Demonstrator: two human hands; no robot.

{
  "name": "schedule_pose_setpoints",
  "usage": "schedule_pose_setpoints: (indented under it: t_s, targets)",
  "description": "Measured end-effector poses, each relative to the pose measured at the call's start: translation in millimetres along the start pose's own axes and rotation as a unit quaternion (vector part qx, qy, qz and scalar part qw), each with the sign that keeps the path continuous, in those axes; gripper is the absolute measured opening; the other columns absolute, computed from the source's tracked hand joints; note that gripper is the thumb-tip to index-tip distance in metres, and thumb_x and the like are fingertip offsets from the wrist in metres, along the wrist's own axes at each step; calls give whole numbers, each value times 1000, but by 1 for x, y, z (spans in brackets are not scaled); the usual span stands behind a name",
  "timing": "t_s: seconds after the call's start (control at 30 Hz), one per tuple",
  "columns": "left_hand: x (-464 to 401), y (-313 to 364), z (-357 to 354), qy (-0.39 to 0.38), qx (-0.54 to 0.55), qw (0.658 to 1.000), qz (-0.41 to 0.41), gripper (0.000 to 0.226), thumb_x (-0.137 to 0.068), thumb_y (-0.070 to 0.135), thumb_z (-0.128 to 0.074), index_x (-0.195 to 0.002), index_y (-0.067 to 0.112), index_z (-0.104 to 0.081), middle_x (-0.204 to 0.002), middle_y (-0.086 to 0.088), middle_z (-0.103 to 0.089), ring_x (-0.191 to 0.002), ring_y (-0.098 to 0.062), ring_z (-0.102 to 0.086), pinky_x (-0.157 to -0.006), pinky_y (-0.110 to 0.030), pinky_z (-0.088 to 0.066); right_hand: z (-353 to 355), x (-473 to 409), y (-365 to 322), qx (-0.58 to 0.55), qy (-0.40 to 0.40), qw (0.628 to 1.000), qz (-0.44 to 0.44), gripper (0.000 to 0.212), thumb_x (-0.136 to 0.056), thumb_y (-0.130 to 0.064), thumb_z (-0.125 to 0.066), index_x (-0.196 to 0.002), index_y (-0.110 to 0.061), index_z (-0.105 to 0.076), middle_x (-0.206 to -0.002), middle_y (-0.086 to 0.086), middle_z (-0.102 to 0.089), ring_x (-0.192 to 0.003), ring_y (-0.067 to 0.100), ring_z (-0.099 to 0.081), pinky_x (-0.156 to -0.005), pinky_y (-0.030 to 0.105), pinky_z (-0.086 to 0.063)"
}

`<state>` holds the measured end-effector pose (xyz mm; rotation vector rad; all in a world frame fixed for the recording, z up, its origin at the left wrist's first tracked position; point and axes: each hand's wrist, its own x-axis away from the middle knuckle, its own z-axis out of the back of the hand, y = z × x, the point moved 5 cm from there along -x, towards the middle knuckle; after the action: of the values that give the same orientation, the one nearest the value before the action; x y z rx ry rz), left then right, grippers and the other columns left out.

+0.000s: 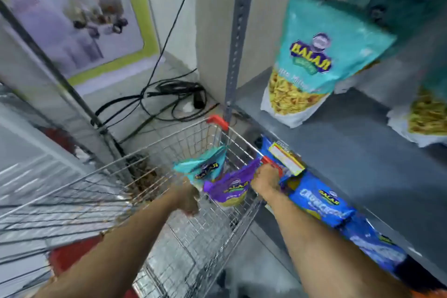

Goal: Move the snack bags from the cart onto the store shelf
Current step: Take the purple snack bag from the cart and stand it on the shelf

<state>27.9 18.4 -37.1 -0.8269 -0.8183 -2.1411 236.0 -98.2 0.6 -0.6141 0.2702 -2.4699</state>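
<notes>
Left hand (187,201): closed, teal foil snack bag (203,164) gripped, lower centre
Right hand (264,180): closed, purple foil snack bag (229,187) gripped inside silver wire cart (169,150)

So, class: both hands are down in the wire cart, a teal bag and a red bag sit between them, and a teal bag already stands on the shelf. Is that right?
Not quite. The bag beside the teal bag in the wire cart is purple, not red. The head view shows it between the left hand and right hand. The rest holds: another teal bag stands on the shelf.
</notes>
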Motion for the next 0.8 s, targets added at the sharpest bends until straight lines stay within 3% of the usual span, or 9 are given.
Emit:
schedule_pose_setpoints:
  t_s: [0.03,0.1,0.17,0.23,0.33,0.43,0.53,0.67,0.8]
  targets:
    - [-11,-3,-12,-6,62,998,-5,69,-76,26,-75,-138,13,-47,-110,-16,-73,-68,-12,-66,-72,-25,-53,-7,-9,1,-16,-5,1000,-19,18,-85,-22,-62,-82,-5,-69,-97,15,-73,-99,30,-68,-73,28,-50]
    - [-21,-1,-29,-10,193,981,-26,79,-73,27,-79,-141,16,-40,-120,-9,-63,-78,-13,-67,-69,-29,-56,-19,-25,4,-45,-18,998,-40,31,-81,-25,-71,-105,-6,-70,-113,17,-72,-109,34,-67,-87,37,-52]
    - [-29,7,-43,6,332,943,-24,63,-77,24,-76,-131,14,-46,-112,-2,-59,-82,-17,-66,-59,-27,-57,-34,-36,6,-90,-95,990,-52,54,-76,-24,-79,-124,-6,-63,-127,16,-66,-120,33,-62,-100,40,-50]
    - [-38,17,-46,31,438,898,-7,42,-86,33,-65,-120,12,-53,-91,2,-67,-66,-7,-63,-48,-20,-52,-49,-49,13,-165,-147,973,-68,66,-71,-20,-85,-129,-4,-58,-132,14,-63,-121,30,-61,-103,43,-49]
    - [-53,19,-47,130,408,904,9,58,-89,57,-48,-118,9,-63,-87,-13,-68,-75,-24,-64,-65,-29,-53,-63,-63,25,-249,-167,951,-77,58,-68,-17,-87,-120,-4,-65,-121,12,-70,-109,28,-68,-99,46,-53]
    - [-40,26,-34,213,421,882,-10,59,-94,53,-39,-104,1,-66,-97,-19,-71,-92,-32,-66,-81,-26,-48,-60,-55,13,-309,-163,936,-45,33,-80,-18,-78,-109,-4,-71,-113,15,-74,-109,29,-68,-102,45,-51]
    - [-10,32,-7,288,435,853,-26,41,-100,33,-38,-79,4,-58,-68,-12,-62,-63,-21,-59,-59,-21,-36,-44,-40,-8,-353,-146,924,14,28,-86,-23,-72,-107,-4,-71,-113,17,-74,-111,34,-67,-100,50,-51]
    - [36,38,50,362,369,855,-27,55,-99,42,-36,-58,8,-50,-50,0,-46,-48,-16,-47,-50,-29,-36,9,-12,-38,-420,-74,902,74,22,-86,-28,-70,-91,-7,-70,-104,22,-75,-92,30,-71,-89,54,-56]
    - [88,60,120,402,335,850,-56,69,-94,54,-37,-52,1,-47,-50,-15,-54,-49,-29,-51,-50,-35,-40,78,17,-54,-476,14,870,127,66,-68,-59,-71,-88,4,-65,-97,37,-68,-76,19,-53,-69,39,-44]
